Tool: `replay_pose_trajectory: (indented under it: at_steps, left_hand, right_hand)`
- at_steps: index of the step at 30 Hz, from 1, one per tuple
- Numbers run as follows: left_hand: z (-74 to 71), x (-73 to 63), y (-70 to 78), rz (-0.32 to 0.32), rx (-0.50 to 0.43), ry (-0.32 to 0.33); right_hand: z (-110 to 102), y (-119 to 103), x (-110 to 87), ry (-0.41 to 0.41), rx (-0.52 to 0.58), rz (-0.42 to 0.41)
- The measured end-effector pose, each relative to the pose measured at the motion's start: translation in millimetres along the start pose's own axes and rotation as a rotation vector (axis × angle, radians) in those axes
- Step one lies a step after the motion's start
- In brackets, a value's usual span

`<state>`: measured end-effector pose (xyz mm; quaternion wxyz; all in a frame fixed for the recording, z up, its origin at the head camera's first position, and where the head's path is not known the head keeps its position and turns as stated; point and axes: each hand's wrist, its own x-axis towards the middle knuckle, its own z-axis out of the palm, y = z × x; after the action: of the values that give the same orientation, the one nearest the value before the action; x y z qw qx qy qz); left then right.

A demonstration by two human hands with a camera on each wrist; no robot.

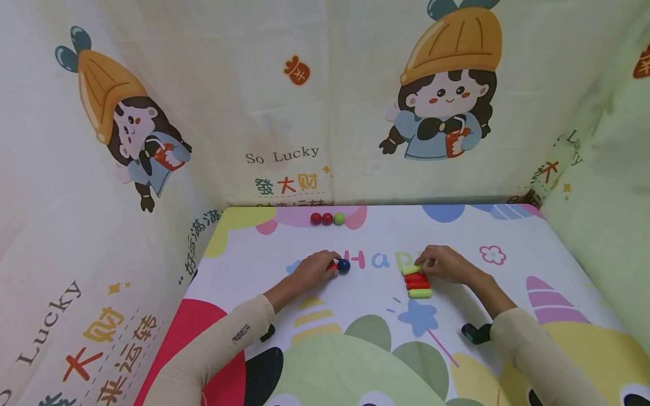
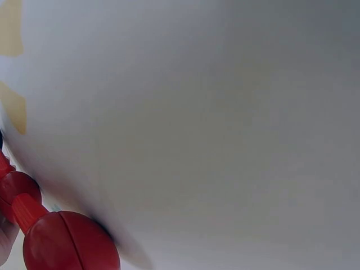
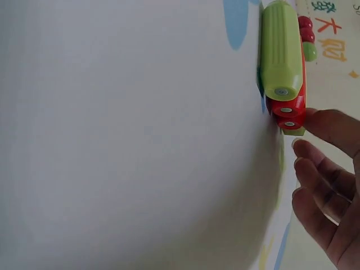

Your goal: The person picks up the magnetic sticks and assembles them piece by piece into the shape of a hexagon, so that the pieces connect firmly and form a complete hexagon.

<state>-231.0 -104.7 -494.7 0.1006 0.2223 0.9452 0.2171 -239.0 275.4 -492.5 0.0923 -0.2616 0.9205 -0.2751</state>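
Near the middle of the table my left hand [image 1: 317, 268] grips a chain of toy balls and rods. Its dark blue ball [image 1: 343, 265] sticks out past my fingertips. In the left wrist view the chain shows a red ball [image 2: 73, 242], a red rod [image 2: 28, 211] and a second red ball [image 2: 19, 188]. To the right, my right hand [image 1: 444, 264] pinches the farthest yellow-green rod [image 1: 410, 271], which lies at a slant. Beside it lie two red rods [image 1: 417, 282] and a nearer yellow-green rod [image 1: 420, 293] in a row. My thumb's grip is partly hidden.
Two red balls [image 1: 321, 218] and a green ball [image 1: 339, 218] stand in a row by the back edge. A printed cloth [image 1: 355, 113] hangs behind the table and along its sides. Cartoon figures and letters decorate the tabletop [image 1: 457, 225].
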Motion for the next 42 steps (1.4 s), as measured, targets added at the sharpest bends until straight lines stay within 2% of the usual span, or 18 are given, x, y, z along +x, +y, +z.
replay_pose_trajectory:
  at_steps: [6,16,25,31,35,42]
  left_hand:
    - [0.6,0.8,-0.3,-0.011,0.004,-0.005]
    - [1.6,1.5,-1.3,-0.005,0.005,-0.004]
    - [2.4,1.2,-2.1,-0.008,-0.005,-0.002]
    - [1.2,0.6,0.0,-0.023,-0.015,-0.004]
    - [0.4,1.0,-0.1,-0.013,-0.016,0.000]
    - [0.7,0.8,-1.6,-0.004,-0.009,-0.003]
  right_hand:
    - [2.6,-4.1,5.4,0.008,-0.028,0.031]
    - [7.9,-7.4,19.6,-0.043,-0.084,0.035]
    - [12.1,-19.5,32.1,-0.059,-0.044,0.081]
    - [19.6,-36.0,48.5,-0.019,-0.029,0.047]
    - [25.2,-52.3,62.2,-0.014,-0.055,-0.003]
    - [42.5,-74.3,85.6,-0.021,-0.120,-0.044]
